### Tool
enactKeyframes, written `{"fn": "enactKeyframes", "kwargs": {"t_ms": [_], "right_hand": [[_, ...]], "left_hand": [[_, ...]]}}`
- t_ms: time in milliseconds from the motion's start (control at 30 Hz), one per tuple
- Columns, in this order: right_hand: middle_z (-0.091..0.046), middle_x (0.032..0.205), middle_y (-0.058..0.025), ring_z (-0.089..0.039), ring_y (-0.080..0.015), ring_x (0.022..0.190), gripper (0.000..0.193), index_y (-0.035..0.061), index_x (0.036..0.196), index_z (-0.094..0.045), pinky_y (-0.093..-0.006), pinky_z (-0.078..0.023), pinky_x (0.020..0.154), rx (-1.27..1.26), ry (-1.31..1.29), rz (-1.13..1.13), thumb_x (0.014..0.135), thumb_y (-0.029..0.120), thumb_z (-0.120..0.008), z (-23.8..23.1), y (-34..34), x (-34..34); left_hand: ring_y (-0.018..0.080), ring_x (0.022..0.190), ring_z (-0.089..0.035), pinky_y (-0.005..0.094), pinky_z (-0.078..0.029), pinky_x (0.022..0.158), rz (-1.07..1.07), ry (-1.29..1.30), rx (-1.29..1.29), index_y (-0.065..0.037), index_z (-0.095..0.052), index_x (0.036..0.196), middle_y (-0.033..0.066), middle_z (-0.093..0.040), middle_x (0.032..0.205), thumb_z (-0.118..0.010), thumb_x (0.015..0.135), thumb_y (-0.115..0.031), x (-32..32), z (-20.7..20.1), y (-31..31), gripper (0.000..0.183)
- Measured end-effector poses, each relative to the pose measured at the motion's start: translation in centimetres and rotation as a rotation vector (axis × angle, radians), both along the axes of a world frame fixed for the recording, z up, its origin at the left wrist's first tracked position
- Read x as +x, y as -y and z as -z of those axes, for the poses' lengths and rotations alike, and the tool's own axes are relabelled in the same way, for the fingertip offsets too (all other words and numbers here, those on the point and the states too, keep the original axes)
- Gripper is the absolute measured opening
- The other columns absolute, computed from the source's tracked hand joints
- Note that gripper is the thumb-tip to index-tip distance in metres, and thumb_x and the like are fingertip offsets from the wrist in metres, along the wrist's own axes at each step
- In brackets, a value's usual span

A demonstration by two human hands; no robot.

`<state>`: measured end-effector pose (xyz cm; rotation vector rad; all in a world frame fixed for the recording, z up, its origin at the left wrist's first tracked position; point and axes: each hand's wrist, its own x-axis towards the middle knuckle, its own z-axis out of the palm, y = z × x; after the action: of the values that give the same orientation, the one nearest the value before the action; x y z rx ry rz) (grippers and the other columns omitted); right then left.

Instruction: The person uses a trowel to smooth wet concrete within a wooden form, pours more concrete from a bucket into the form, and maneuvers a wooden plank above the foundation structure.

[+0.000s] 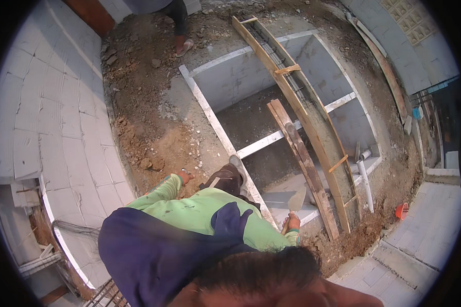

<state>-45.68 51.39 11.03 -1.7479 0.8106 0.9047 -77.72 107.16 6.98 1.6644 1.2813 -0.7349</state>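
Observation:
In my right hand is a pointed trowel, gripped by its handle with the blade tilted upward. The blade is beside a pair of brown wooden planks that lie across a block-walled pit with pale rims. My left hand hangs out over the dirt to the left, its fingers small in view but seemingly apart, holding nothing I can make out. One of my boots is at the pit's rim. Beyond the planks runs a long wooden form with steel bars and grey concrete inside.
A pale block wall rises at the left. Another person's sandalled foot stands on the dirt at the top. White pipes and an orange-red bucket are at the right. Steel bars stick out at the lower left.

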Motion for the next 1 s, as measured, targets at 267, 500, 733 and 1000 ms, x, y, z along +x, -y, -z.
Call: {"fn": "enactKeyframes", "kwargs": {"t_ms": [267, 500, 733, 1000], "right_hand": [[-0.069, 0.116, -0.0184, -0.065, -0.0395, 0.105, 0.038, 0.0126, 0.129, -0.064, -0.0455, -0.051, 0.092, -0.391, 0.077, -1.283, 0.097, 0.033, -0.061, 15.8, 9.2, -15.5], [-0.076, 0.092, -0.0185, -0.072, -0.0311, 0.085, 0.041, 0.0050, 0.105, -0.075, -0.0416, -0.055, 0.083, -0.332, -0.170, -0.473, 0.099, 0.041, -0.056, 11.4, 7.6, -20.4], [-0.065, 0.077, -0.0132, -0.062, -0.0275, 0.056, 0.034, 0.0036, 0.112, -0.062, -0.0452, -0.049, 0.051, -0.064, 0.019, 0.316, 0.094, 0.031, -0.072, 2.7, 2.4, -18.6], [-0.070, 0.082, -0.0182, -0.065, -0.0283, 0.058, 0.038, 0.0000, 0.113, -0.065, -0.0440, -0.052, 0.058, -0.145, -0.016, 0.280, 0.095, 0.034, -0.068, 3.6, 2.1, -26.1]], "left_hand": [[0.0308, 0.104, -0.070, 0.0492, -0.056, 0.088, -0.347, -0.015, -0.135, -0.006, -0.059, 0.142, 0.0194, -0.069, 0.126, -0.067, 0.096, -0.048, -5.1, -0.3, 1.0, 0.063], [0.0414, 0.128, -0.060, 0.0489, -0.049, 0.108, 1.050, -0.050, 0.054, -0.020, -0.055, 0.149, 0.0234, -0.062, 0.140, -0.075, 0.090, -0.045, -5.6, 4.3, -1.6, 0.067], [0.0359, 0.106, -0.066, 0.0528, -0.055, 0.085, 0.210, 0.019, -0.061, -0.012, -0.061, 0.134, 0.0193, -0.068, 0.123, -0.075, 0.093, -0.042, 4.2, 4.0, -5.7, 0.053], [0.0361, 0.107, -0.067, 0.0564, -0.055, 0.079, 0.042, 0.180, -0.174, -0.003, -0.061, 0.128, 0.0157, -0.068, 0.123, -0.078, 0.092, -0.033, 14.0, 0.7, -6.0, 0.050]]}}
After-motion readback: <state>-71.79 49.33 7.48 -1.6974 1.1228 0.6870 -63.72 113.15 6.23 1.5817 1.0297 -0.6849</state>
